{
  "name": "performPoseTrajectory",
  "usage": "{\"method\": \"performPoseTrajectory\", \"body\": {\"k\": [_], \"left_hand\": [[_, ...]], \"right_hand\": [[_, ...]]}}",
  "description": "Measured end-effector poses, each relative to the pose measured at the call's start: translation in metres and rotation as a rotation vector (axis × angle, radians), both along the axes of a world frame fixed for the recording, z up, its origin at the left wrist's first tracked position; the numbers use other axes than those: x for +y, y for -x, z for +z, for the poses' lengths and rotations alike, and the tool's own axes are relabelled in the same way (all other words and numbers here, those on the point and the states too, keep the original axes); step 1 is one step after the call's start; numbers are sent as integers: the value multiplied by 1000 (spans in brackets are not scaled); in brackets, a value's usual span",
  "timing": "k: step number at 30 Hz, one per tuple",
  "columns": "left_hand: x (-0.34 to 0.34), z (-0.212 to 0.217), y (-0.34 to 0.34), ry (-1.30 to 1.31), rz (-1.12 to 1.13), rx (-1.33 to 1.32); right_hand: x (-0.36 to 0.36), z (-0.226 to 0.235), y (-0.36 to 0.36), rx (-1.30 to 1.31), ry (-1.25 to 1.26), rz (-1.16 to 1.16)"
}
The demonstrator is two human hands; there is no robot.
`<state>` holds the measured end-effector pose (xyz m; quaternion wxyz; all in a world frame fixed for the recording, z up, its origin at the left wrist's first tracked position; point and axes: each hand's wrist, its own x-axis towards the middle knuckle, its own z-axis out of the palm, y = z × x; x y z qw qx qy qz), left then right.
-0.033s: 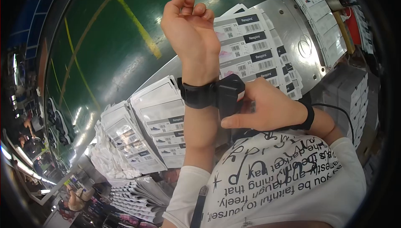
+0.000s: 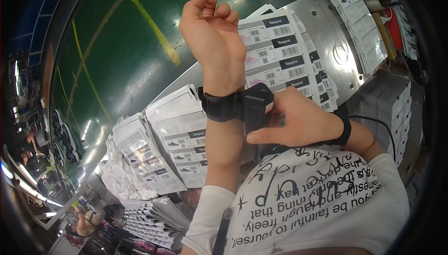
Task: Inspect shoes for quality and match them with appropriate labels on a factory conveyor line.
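Note:
My left hand [image 2: 212, 35] is raised, palm toward me, with its fingers loosely bent and nothing in them. A black strap [image 2: 221, 108] circles that wrist, and a black box-shaped wrist device [image 2: 257, 103] sits on it at the side toward my right arm. My right hand [image 2: 303, 119] grips this device, thumb below and fingers behind it; the fingertips are partly hidden. Another black band [image 2: 345, 131] is round my right wrist. Beyond the left hand lies a stack of printed label sheets [image 2: 280, 49] with shoe pictures and barcodes.
The sheets lie on a metal table [image 2: 322, 17]. More label sheets [image 2: 182, 133] and a white crumpled pile [image 2: 126, 175] are at the left. Folded stacks [image 2: 154, 222] sit lower left. Grey boxes [image 2: 389, 101] and a black cable [image 2: 380, 120] are at the right. Green floor [image 2: 126, 59] lies beyond.

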<state>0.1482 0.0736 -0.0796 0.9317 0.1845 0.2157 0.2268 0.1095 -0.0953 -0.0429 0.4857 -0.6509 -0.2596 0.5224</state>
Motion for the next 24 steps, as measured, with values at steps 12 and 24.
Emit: {"method": "performPoseTrajectory", "body": {"k": [12,24], "left_hand": [[-14,6,-6,-696,-45,154],[-2,-7,-4,-2067,126,459]], "right_hand": [[-2,-1,3,-53,-20,-2],[-5,-5,0,-86,-12,-16]]}}
